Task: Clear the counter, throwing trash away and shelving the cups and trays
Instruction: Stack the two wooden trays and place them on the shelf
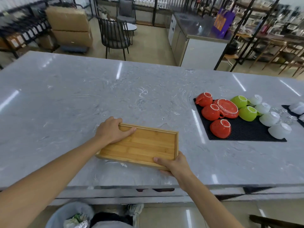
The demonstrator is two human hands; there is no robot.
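Both hands gripped the empty bamboo tray (141, 144) near the table's (82, 96) front edge, left hand (111, 131) at the far-left corner and right hand (174, 163) at the near-right, diagonal presumably so it would lift level for shelving.

The counter (131, 89) was a long slab of grey, white-veined marble with a glossy top. A rectangular bamboo tray (141, 145) lay on it near the front edge, held at opposite corners by the left grip (111, 130) and the right grip (174, 163). Beyond the right grip and further to its right lay a black perforated rubber mat (243, 130), flat on the counter. A second black mat (294, 114) lay well to the right of that, at the frame's edge, just apart from the first.
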